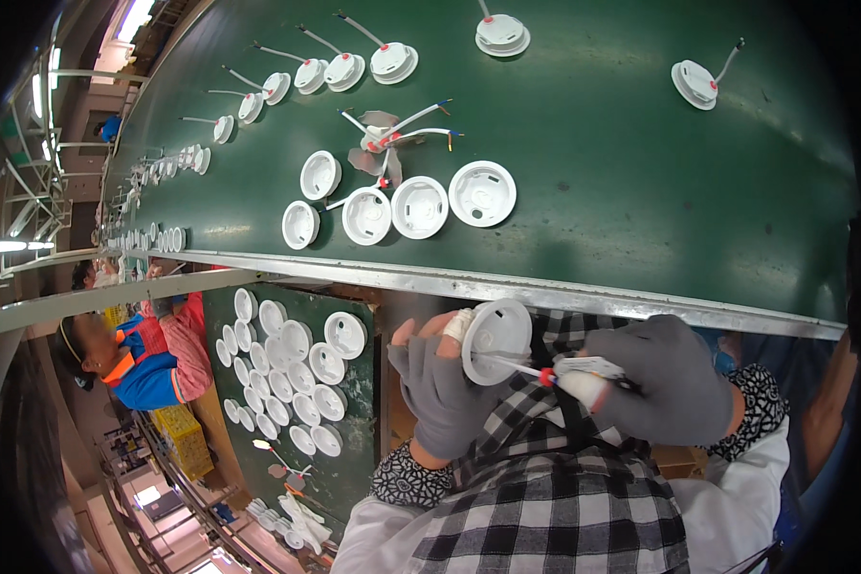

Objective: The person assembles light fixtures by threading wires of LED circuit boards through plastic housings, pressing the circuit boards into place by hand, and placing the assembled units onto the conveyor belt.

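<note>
My left hand [438,392], in a grey fingerless glove with white tape on a finger, grips a white round plastic cup [497,330] by its rim, its hollow side facing up. In my right hand [658,378], also gloved in grey, is a white cable with a red collar [547,377] and a pale flat piece [591,365], partly hidden by the fingers. The cable's thin free end reaches into the cup; whether it passes through a hole I cannot make out. Both hands are above my checked apron [555,507], just below the metal rail.
Beyond the metal rail [584,295] runs a green conveyor belt [631,182]. On it lie several white cups [482,193], loose cabled plates [381,134] and cups with cables [393,63]. A side table [359,445] holds many cups; a co-worker [153,359] sits at left.
</note>
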`<state>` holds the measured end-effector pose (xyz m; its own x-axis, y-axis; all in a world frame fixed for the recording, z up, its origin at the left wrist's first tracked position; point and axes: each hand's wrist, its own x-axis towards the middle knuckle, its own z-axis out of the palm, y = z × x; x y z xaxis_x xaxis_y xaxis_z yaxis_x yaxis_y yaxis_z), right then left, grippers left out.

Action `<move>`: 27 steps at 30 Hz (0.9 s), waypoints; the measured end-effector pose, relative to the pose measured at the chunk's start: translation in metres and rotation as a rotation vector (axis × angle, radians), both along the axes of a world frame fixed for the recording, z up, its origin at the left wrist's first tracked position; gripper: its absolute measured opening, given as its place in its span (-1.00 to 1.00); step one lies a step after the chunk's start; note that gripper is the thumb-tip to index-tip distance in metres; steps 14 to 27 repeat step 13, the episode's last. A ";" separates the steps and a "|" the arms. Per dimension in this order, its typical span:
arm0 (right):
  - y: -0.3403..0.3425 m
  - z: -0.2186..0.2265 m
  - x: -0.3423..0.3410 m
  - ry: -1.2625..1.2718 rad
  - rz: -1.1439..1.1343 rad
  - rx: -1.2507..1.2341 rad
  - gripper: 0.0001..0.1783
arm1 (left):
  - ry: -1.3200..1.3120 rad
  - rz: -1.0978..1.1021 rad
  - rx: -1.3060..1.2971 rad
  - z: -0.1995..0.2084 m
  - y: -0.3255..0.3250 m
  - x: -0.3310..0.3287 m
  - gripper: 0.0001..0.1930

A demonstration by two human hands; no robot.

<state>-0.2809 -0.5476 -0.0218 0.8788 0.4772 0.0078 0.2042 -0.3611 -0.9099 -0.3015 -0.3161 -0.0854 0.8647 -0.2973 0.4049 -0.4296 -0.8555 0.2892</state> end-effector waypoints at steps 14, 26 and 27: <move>0.036 -0.034 -0.018 -0.092 -0.072 -0.110 -0.66 | 0.135 -0.072 -0.101 0.002 -0.005 -0.010 -0.30; 0.036 -0.034 -0.018 -0.092 -0.072 -0.110 -0.66 | 0.135 -0.072 -0.101 0.002 -0.005 -0.010 -0.30; 0.036 -0.034 -0.018 -0.092 -0.072 -0.110 -0.66 | 0.135 -0.072 -0.101 0.002 -0.005 -0.010 -0.30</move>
